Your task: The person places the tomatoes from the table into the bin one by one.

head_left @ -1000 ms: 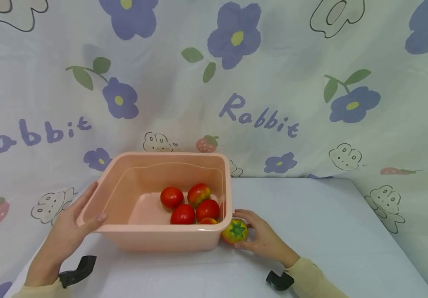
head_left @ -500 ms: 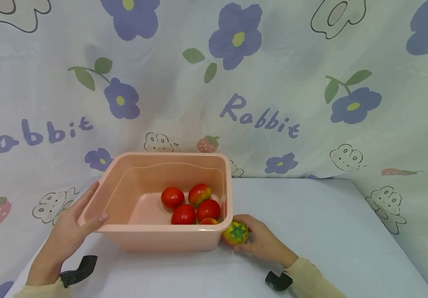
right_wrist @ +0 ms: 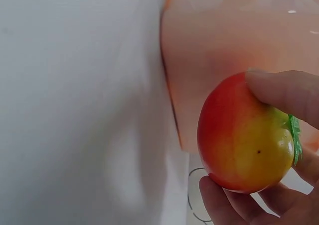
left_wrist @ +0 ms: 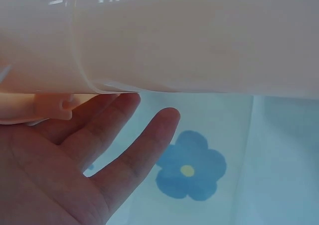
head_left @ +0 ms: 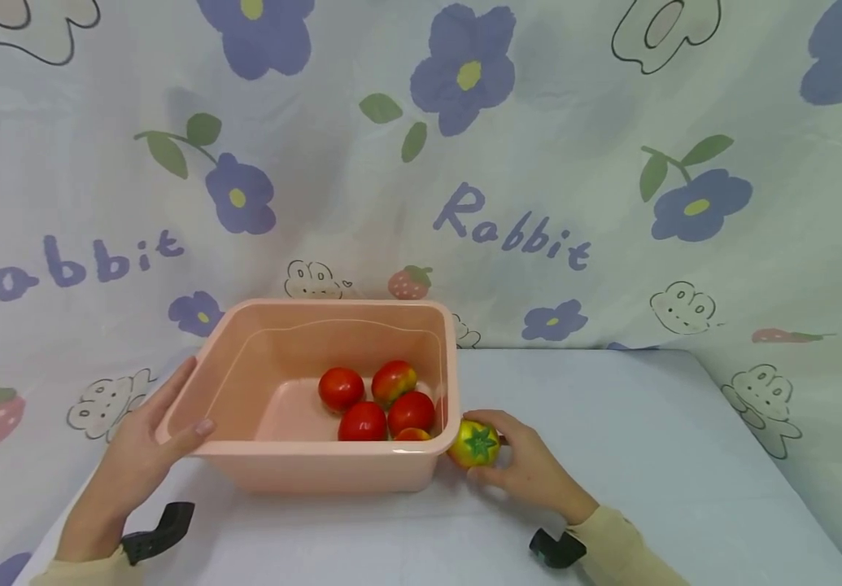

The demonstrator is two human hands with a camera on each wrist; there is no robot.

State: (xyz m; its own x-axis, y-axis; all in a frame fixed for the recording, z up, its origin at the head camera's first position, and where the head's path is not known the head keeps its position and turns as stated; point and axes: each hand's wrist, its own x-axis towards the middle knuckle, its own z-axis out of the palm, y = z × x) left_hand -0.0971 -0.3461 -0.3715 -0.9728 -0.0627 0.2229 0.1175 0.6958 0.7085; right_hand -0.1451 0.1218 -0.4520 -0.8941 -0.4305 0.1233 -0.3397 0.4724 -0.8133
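A pink plastic bin (head_left: 325,470) stands on the table. Inside it, toward the right, are several red tomatoes (head_left: 364,422), one partly hidden by the front rim. My left hand (head_left: 131,460) holds the bin's front-left corner, thumb over the rim; in the left wrist view its other fingers (left_wrist: 162,125) lie nearly straight under the rim. Just outside the bin's right wall, my right hand (head_left: 534,468) grips a yellow-and-red tomato (head_left: 479,444) with a green star-shaped calyx. In the right wrist view that tomato (right_wrist: 239,140) sits between thumb and fingers, apart from the table.
The table (head_left: 611,423) has a white cover. Behind it hangs a cloth (head_left: 362,203) printed with flowers, rabbits and lettering. Black wrist cameras (head_left: 558,549) are strapped near both hands.
My right hand has lifted slightly and shifted a little right, and the tomato has come up with it. The left hand and bin have stayed put.
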